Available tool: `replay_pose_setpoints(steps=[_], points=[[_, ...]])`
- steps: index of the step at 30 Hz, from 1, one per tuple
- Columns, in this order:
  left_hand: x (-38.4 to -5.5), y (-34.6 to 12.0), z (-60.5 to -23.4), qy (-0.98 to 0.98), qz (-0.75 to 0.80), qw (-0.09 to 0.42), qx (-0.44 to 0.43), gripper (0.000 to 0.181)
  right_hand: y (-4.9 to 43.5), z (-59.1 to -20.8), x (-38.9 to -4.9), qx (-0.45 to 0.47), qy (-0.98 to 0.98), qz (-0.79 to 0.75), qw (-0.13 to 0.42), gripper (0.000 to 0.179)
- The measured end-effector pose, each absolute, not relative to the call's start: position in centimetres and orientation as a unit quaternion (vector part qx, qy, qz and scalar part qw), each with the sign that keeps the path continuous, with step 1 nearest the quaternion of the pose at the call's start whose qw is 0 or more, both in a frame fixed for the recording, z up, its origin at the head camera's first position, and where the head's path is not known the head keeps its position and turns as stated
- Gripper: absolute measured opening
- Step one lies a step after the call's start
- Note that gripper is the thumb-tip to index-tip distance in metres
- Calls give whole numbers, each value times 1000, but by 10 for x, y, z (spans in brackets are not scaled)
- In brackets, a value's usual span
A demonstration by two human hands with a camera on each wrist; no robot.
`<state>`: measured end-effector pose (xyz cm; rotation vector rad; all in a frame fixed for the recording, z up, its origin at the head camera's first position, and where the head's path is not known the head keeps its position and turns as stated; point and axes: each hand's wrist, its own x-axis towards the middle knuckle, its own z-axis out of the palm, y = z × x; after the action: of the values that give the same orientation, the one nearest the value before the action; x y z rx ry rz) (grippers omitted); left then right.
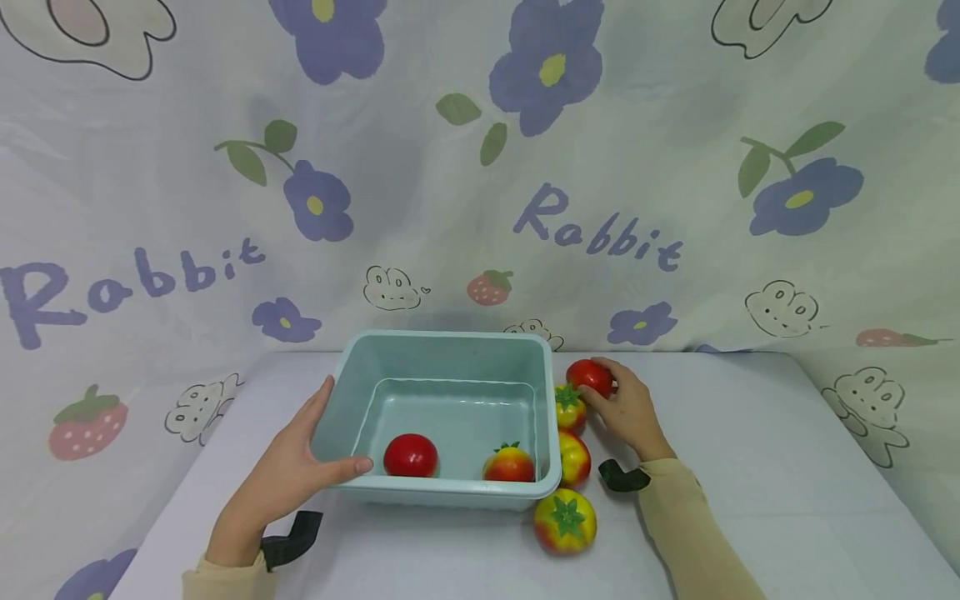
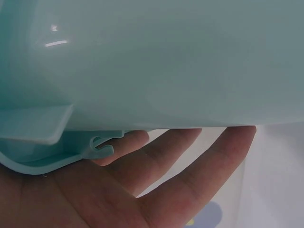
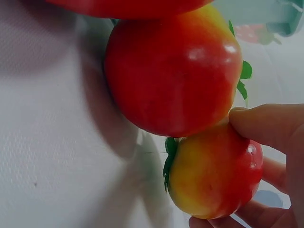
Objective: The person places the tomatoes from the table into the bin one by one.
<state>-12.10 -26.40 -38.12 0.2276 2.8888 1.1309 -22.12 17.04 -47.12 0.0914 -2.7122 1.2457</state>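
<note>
My left hand (image 1: 292,454) holds the pale blue-green plastic bin (image 1: 442,492) at its left side, with the thumb over the front rim and the other fingers along the outer wall. In the left wrist view, those fingers (image 2: 199,175) touch the bin's wall (image 2: 166,71). Beyond the bin's right side, my right hand (image 1: 630,414) grips a shiny red tomato (image 1: 588,377) between thumb and fingers. The right wrist view shows this tomato (image 3: 216,171) with a yellow side and green calyx, against another tomato (image 3: 173,76). Inside the bin lie a red tomato (image 1: 410,456) and a red-orange tomato (image 1: 510,463).
Along the bin's right side are a yellow-red tomato (image 1: 570,408), another one (image 1: 573,458) and a third (image 1: 566,522) near the front corner. All rest on the white-covered table (image 1: 787,467). A printed curtain (image 1: 420,208) hangs behind the table.
</note>
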Motion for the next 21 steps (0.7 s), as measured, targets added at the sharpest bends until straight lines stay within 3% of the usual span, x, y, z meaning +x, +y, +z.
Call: replay_pose_setpoints(steps=[21], points=[[-121, -264, -382, 932, 356, 16, 69, 113, 173, -457, -217, 48, -896, 421, 131, 59]])
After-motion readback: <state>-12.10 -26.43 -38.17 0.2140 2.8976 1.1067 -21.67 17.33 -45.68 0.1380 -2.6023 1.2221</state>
